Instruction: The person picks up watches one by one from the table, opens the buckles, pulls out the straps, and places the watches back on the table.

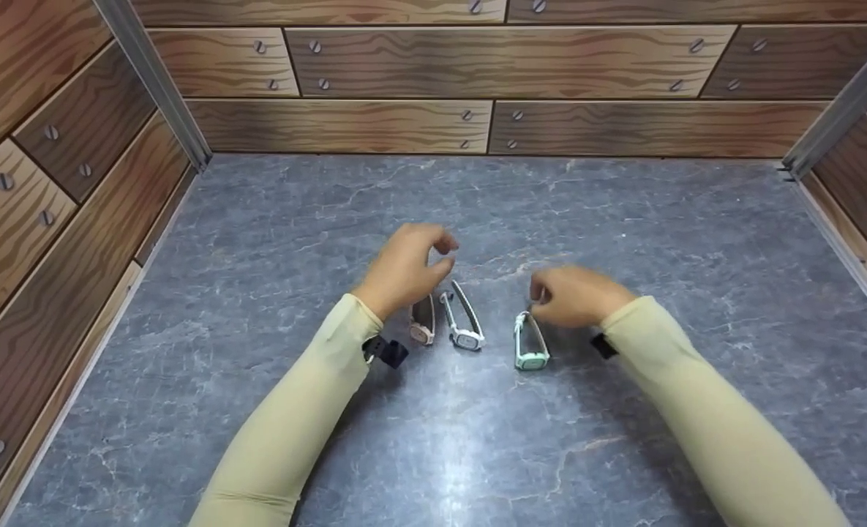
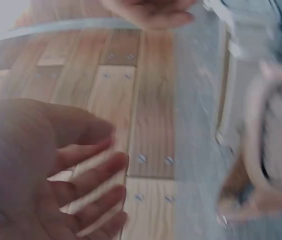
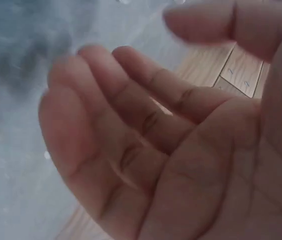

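On the grey marbled table (image 1: 272, 241), three small watches in a row near the middle: pink watch (image 1: 422, 322) at left, white watch (image 1: 464, 318) in the centre, mint-green watch (image 1: 531, 344) at right. All three lying on edge, straps running away from the viewer, faces toward the near side. Pink and white just beside each other; mint-green set a little apart to the right

Left hand (image 1: 404, 267) raised above the far ends of the pink and white watches, fingers (image 2: 98, 175) loosely curled, nothing held; no contact with either watch visible in the head view. Left wrist view blurred: palm bare, pale strap of a watch (image 2: 271, 145) close by at right

Right hand (image 1: 576, 294) low over the far end of the mint-green watch, fingertips bent down at its strap; touching or only just above, cannot tell from the head view. Right wrist view: palm bare, fingers (image 3: 130, 100) relaxed and slightly bent, close together, gripping nothing

Both forearms in pale yellow sleeves (image 1: 287, 424), a dark band at each wrist. Wood-plank panels (image 1: 477, 73) enclosing the table on three sides
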`<state>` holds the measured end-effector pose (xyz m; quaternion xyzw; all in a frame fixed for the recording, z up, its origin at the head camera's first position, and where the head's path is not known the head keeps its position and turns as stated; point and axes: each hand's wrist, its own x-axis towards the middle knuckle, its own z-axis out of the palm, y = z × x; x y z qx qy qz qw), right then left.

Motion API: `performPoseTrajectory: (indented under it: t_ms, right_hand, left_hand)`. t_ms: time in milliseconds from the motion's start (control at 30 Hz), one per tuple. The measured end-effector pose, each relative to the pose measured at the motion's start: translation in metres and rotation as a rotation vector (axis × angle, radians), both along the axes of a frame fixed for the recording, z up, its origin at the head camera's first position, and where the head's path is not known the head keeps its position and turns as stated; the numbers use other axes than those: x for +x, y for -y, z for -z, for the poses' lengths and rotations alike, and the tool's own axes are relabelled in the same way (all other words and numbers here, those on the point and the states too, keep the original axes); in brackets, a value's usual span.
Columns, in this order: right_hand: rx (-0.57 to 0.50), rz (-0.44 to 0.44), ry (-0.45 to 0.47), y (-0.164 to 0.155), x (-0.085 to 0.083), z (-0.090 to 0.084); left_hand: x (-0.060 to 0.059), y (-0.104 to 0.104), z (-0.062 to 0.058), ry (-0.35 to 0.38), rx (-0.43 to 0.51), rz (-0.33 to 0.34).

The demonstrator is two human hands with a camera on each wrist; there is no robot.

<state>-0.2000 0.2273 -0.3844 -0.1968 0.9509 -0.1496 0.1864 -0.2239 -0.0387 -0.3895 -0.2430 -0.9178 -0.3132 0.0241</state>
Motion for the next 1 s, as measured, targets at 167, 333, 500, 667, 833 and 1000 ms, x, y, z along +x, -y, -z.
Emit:
performPoseTrajectory:
  t_ms: [167,333,500,667,833,1000]
  right_hand:
    - [-0.029,-0.057,0.038,-0.002,0.002,0.01]
    - [-0.046,-0.05,0.02,0.001,-0.003,0.018]
    - [-0.053,-0.057,-0.005,0.0,-0.009,0.02]
    - [-0.059,-0.059,-0.008,0.001,-0.015,0.019]
    - [-0.078,-0.061,-0.028,0.003,-0.021,0.02]
    - [-0.103,-0.035,-0.051,0.004,-0.025,0.021]
  left_hand:
    - [0.003,-0.015,-0.006,-0.048,0.127,0.056]
    - [-0.004,-0.022,-0.001,0.013,0.181,0.07]
    - [-0.013,-0.021,0.006,0.129,0.246,0.088]
    - [-0.016,-0.019,0.007,0.167,0.234,0.09]
    - [-0.016,-0.013,0.003,0.213,0.258,0.067]
    - [-0.016,-0.009,-0.001,0.212,0.281,0.066]
